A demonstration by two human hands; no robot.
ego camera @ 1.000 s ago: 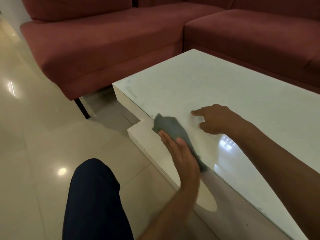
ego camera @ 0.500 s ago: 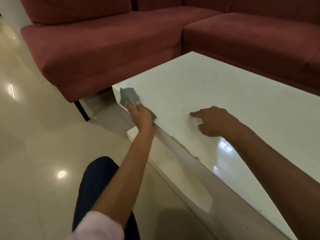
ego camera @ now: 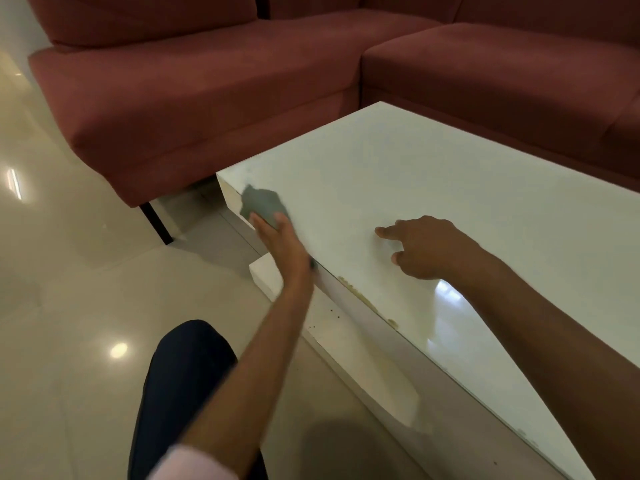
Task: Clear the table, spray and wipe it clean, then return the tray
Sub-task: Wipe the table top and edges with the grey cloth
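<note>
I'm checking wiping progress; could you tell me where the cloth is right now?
In the head view, the grey cloth lies under the left hand at the white table's near-left corner, beside the red sofa.

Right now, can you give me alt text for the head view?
The left hand presses a grey cloth flat on the near-left corner of the glossy white table; the right hand rests on the tabletop, beside a dark red sofa.

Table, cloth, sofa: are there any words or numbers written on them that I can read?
None. No words, numbers or labels show anywhere in this picture.
Table: plain white, no writing.
Cloth: plain grey and blurred, no label visible.
Sofa: plain red fabric, no tag visible.
</note>
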